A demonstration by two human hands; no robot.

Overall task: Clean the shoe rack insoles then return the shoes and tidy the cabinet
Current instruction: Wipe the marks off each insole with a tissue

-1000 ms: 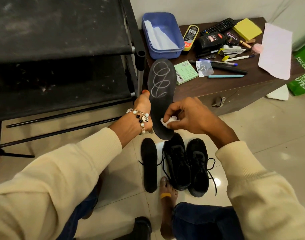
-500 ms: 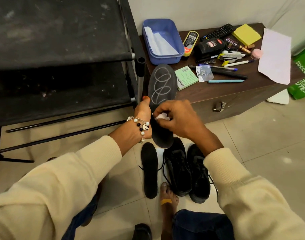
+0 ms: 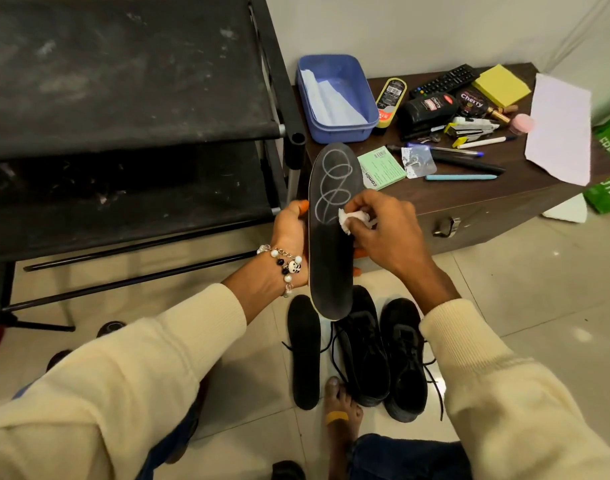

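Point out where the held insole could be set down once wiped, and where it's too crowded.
Bare floor tile lies right of the black shoes, below the cabinet. More bare tile sits left of the floor insole, under the shoe rack bars. The rack's fabric shelves hold nothing visible. The cabinet top is crowded between the blue tub and the white paper.

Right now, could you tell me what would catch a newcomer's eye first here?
The black insole with white chalk loops, held upright at centre by the left hand while the right hand rubs it with a white tissue. Below, black shoes sit on the floor.
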